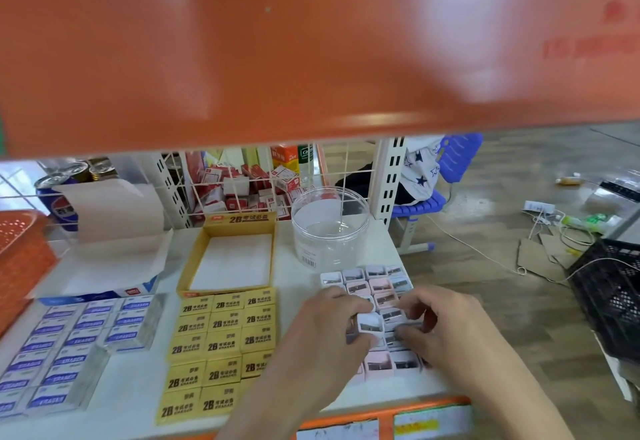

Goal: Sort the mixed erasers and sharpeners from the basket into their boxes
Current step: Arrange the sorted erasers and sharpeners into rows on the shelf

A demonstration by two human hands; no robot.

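Two bare hands meet over a block of small pastel sharpeners (375, 289) near the right edge of a white shelf (294, 249). The left hand (325, 327) pinches one white sharpener (370, 323) between thumb and fingers, its blade face turned up and its long axis running roughly left to right. The right hand (441, 322), close beside it, curls its fingers down onto the sharpeners; whether it grips any cannot be told. Just left of the hands, yellow 2B erasers (221, 346) lie in rows, labels reading left to right, with their open yellow box (232, 256) beyond them. Farther left sit blue-labelled erasers (69, 346) and an open white-and-blue box (110, 266). A clear round tub (329, 228) stands beyond the hands. An orange basket (20, 256) is at far left.
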